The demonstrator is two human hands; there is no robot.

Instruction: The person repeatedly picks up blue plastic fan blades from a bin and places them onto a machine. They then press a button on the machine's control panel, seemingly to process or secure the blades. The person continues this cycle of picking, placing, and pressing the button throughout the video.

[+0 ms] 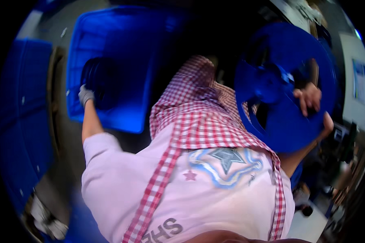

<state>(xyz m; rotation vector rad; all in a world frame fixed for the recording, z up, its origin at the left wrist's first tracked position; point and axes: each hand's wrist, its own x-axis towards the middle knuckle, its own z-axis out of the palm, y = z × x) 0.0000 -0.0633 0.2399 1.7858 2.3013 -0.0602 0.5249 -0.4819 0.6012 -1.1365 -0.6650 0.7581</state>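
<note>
On the left, my gloved left hand (86, 95) is at the edge of several dark round discs (98, 83), stacked together like reels. Its fingers look closed on their rim, though blur and shadow hide the fingertips. The discs are inside or just over a blue plastic bin (138, 115). At the right, my bare right hand (310, 97) grips a large blue plastic reel (290, 125) with a round hub and cut-out openings. Some fingers show against its face, while the wrist passes behind its lower edge. The reel is raised, its flat side facing me.
Blue crates or panels (22, 105) stand at the far left beside a brown upright edge (56, 101). White crumpled material (46, 220) lies at the lower left. A white board (359, 81) and cluttered shelving are on the right. Deep shadow fills the middle background.
</note>
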